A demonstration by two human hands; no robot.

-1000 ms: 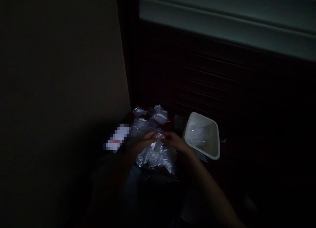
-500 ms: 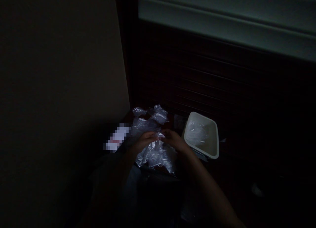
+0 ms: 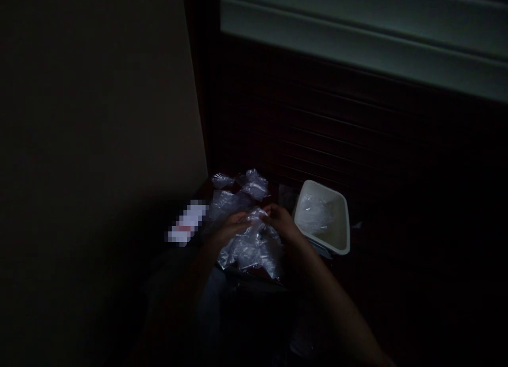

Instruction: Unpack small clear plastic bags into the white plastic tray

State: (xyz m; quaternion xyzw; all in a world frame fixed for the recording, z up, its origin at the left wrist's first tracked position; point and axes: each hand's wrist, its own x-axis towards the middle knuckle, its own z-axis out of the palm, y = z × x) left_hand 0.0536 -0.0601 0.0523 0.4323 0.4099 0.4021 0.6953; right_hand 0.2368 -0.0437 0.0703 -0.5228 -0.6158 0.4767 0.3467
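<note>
The scene is very dark. A clear plastic bag (image 3: 256, 213) is stretched between my hands, its edges in their fingers. My left hand (image 3: 235, 224) is closed on its left side, and my right hand (image 3: 279, 218) pinches its right side. Just below the hands, more crumpled clear plastic bags (image 3: 250, 250) lie on the dark reddish surface. Another flat bag (image 3: 227, 202) is behind my left hand, and a crumpled one (image 3: 254, 184) is farther back.
A white rectangular bin (image 3: 340, 218) with clear plastic inside stands right of my right hand. A blurred white and red item (image 3: 188, 223) lies at the left. A pale wall (image 3: 103, 91) rises on the left, and dark slatted panelling (image 3: 325, 123) stands behind.
My hands have moved slightly apart, my right hand a little up and right. The plastic between them now looks wider and more spread.
</note>
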